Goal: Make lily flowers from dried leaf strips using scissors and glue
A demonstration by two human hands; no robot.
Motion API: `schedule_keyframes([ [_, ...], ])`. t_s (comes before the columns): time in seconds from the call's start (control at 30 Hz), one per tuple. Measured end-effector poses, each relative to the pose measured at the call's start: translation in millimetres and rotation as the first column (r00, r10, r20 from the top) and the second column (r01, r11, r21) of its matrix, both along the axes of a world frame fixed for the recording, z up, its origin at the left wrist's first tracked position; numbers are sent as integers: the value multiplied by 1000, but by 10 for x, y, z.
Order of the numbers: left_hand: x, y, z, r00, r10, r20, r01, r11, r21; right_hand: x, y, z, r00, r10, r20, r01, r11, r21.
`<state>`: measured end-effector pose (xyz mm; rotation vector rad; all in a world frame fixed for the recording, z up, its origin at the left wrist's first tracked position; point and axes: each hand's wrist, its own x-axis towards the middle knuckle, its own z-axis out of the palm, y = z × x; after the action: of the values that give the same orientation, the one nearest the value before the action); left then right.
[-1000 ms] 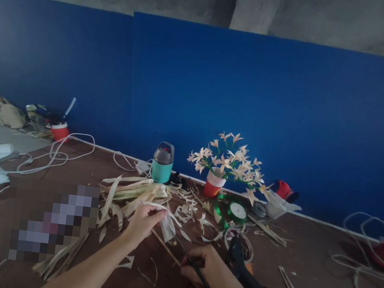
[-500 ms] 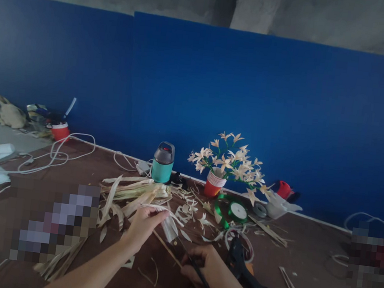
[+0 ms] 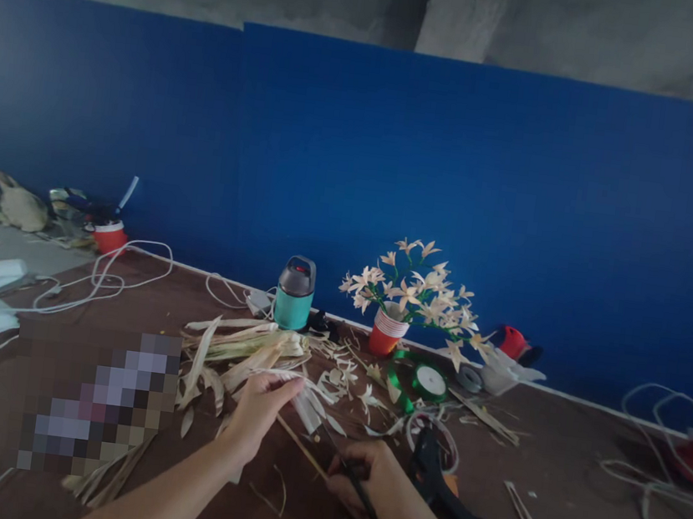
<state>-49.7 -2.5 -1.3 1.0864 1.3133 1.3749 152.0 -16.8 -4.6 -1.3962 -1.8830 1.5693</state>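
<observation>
My left hand (image 3: 259, 413) is closed, thumb and fingers pinching a pale dried husk piece (image 3: 306, 411) that fans out to the right. Low at the middle, my right hand (image 3: 373, 483) is closed around a slim black tool (image 3: 360, 488) with a thin metal tip pointing up and left toward the husk; its exact kind is unclear. A thin stick (image 3: 301, 448) lies between the two hands. Beyond my left hand is a heap of dried husks (image 3: 248, 342), with small cut husk flowers (image 3: 369, 399) and scraps to its right.
A black glue gun (image 3: 444, 490) lies right of my right hand, near a roll of tape (image 3: 454, 451) and a green ribbon spool (image 3: 431, 383). Behind stand husk flowers (image 3: 406, 294) in red-and-white cups (image 3: 386, 332) and a teal container (image 3: 294, 299). White cables (image 3: 108, 276) cross the left.
The husk piece in my left hand has shifted and turned slightly. Both hands stay in nearly the same place, still closed on what they hold.
</observation>
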Motion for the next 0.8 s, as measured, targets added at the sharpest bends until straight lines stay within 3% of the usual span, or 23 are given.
schedule_keyframes([
  [0.43,87,-46,-47,980,31,199,-27,999,-23,-30,-5,-101,997,-60,-38,60,998,8],
  [0.8,126,-66,-46,954,77,288,-70,997,-35,-89,-51,-21,993,-90,73,93,994,-48],
])
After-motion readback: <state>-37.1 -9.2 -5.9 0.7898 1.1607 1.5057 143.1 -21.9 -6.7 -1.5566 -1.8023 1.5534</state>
